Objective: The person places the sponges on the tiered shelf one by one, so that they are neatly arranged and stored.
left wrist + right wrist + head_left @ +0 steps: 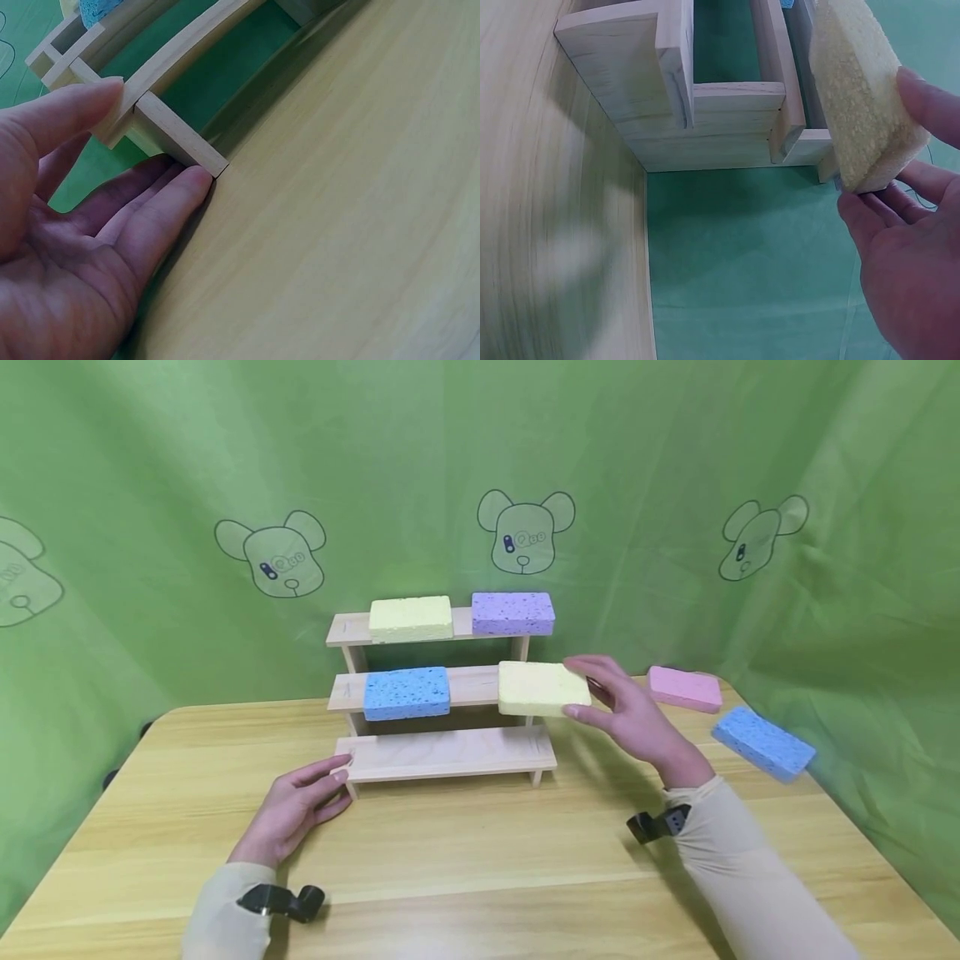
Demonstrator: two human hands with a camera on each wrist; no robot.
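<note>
A three-step wooden display rack (pixel 450 755) stands on the table. My left hand (pixel 297 806) holds the left end of its bottom step, the thumb on the board and the fingers by the front leg (pixel 182 133). My right hand (pixel 626 710) pinches a pale yellow sponge (pixel 536 689) by its right end, at the right part of the middle step; whether the sponge touches the board I cannot tell. A blue sponge (pixel 407 693) lies at the left of that step. On the top step are another pale yellow sponge (pixel 410 619) and a purple sponge (pixel 513 614).
To the right of the rack, a pink sponge (pixel 684 689) and a second blue sponge (pixel 763 743) lie near the right edge of the wooden table (pixel 450 877). A green curtain (pixel 405 460) with bear-head drawings hangs behind and along both sides.
</note>
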